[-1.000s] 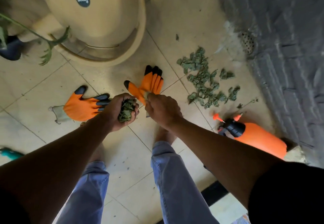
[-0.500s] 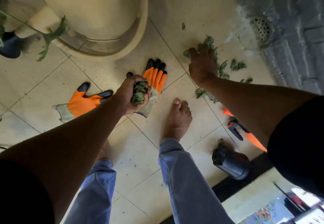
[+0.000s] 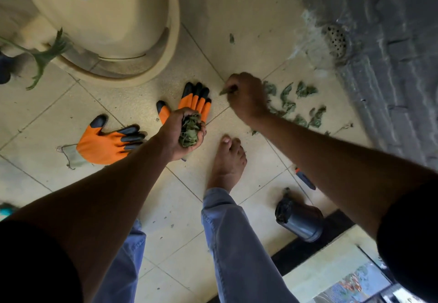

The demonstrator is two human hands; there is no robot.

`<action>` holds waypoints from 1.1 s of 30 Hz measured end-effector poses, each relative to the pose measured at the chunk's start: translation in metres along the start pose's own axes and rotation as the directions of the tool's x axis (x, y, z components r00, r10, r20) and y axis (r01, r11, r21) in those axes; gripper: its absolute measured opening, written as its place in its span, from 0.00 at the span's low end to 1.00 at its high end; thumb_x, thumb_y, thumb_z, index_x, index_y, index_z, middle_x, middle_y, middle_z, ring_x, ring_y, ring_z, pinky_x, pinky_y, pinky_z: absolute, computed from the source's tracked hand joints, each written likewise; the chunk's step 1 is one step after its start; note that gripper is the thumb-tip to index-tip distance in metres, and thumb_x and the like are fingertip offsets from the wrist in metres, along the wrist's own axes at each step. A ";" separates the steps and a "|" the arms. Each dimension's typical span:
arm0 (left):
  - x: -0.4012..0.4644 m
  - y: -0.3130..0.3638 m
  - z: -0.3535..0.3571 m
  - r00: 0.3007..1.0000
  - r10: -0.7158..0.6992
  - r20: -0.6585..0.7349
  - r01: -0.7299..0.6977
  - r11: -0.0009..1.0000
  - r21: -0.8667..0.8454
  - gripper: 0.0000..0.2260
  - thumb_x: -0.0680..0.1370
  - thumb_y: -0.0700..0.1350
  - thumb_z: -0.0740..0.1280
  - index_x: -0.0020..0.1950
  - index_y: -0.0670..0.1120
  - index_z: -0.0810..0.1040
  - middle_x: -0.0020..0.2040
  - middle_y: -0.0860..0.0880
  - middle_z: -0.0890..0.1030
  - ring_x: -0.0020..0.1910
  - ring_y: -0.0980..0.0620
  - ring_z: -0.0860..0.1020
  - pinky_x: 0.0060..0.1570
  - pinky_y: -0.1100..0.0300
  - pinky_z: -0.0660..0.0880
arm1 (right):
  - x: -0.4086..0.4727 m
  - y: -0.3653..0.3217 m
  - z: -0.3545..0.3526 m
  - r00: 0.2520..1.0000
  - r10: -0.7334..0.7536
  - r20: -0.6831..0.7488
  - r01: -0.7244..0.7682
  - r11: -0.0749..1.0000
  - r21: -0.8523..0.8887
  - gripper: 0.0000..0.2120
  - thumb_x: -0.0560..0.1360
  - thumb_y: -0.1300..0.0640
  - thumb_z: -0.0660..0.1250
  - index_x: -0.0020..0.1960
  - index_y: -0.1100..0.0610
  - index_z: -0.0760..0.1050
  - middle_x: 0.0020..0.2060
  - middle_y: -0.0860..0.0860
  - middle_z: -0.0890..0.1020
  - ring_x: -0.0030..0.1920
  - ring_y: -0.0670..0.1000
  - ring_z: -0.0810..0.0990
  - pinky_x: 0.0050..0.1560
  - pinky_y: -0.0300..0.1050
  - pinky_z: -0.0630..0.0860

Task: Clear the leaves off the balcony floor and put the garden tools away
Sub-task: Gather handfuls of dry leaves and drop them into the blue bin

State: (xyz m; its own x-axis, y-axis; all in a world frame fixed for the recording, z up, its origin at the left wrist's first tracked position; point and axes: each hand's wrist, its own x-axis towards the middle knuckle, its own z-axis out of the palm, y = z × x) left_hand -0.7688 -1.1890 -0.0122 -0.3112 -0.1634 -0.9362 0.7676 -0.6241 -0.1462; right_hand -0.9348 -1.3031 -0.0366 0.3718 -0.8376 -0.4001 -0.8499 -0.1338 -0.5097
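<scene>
My left hand holds a bunch of dry green leaves above the tiled floor. My right hand is down on the floor at the left end of the scattered leaves, its fingers curled round a few of them. Two orange gloves with black fingertips lie flat on the tiles: one to the left of my left hand, the other partly under it. My right forearm hides most of an orange and black tool.
A large beige plastic tub stands at the top left with a plant stem beside it. A dark cylinder lies near the black door sill. A floor drain sits by the grey wall. My bare foot stands between both hands.
My right hand left my left hand, reached out to the leaf pile and has now raked leftward and curled round some leaves. My left hand keeps its bunch.
</scene>
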 end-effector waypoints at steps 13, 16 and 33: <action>-0.008 -0.012 0.006 0.990 0.135 0.049 -0.128 0.984 -0.123 0.23 0.84 0.46 0.56 0.79 0.53 0.64 0.75 0.47 0.68 0.68 0.49 0.75 0.53 0.57 0.78 | -0.109 -0.091 0.006 0.961 0.228 0.159 -0.278 0.785 0.553 0.09 0.73 0.66 0.73 0.52 0.57 0.83 0.43 0.48 0.86 0.42 0.40 0.82 0.41 0.27 0.75; -0.005 -0.013 0.001 0.987 0.158 0.041 -0.153 0.981 -0.116 0.25 0.82 0.46 0.60 0.80 0.50 0.67 0.74 0.47 0.75 0.61 0.49 0.82 0.45 0.56 0.83 | -0.111 -0.092 0.011 0.977 0.211 0.006 -0.196 0.895 0.400 0.08 0.74 0.65 0.71 0.51 0.56 0.78 0.39 0.49 0.83 0.37 0.45 0.79 0.33 0.32 0.69; 0.009 -0.020 0.017 0.958 0.279 0.059 -0.270 0.954 -0.130 0.20 0.81 0.44 0.68 0.74 0.53 0.74 0.64 0.50 0.83 0.53 0.54 0.82 0.53 0.59 0.77 | -0.097 -0.086 0.000 0.998 -0.056 -0.002 0.056 0.997 -0.053 0.12 0.76 0.53 0.69 0.58 0.54 0.79 0.44 0.51 0.84 0.46 0.55 0.81 0.50 0.48 0.72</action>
State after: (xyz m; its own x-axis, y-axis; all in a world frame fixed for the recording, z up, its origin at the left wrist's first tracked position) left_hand -0.7968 -1.1907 -0.0127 -0.1174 -0.3762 -0.9191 0.8890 -0.4523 0.0716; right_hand -0.8976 -1.2099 0.0459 0.4179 -0.8299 -0.3697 -0.8466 -0.2081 -0.4899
